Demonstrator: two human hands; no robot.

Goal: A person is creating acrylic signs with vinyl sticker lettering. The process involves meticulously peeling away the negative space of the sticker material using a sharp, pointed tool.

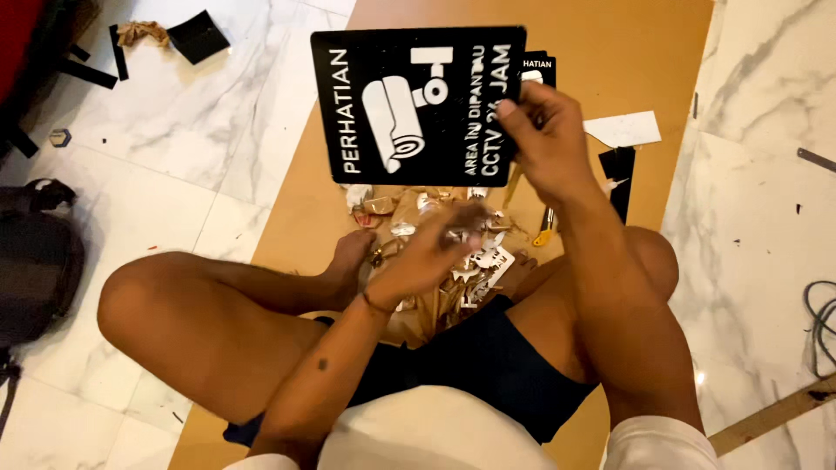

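My right hand grips the right edge of a black rectangular sign with a white camera pictogram and white lettering, held up in front of me above a brown board. Behind the sign's right edge, part of a second black sign shows. My left hand is blurred, fingers spread, hovering over a heap of brown and white peeled paper scraps between my crossed legs. I cannot tell whether it holds a scrap.
A yellow utility knife lies on the board by my right knee, next to a black strip and a white paper piece. Black offcuts and crumpled paper lie on the marble floor. A dark bag sits left; cables right.
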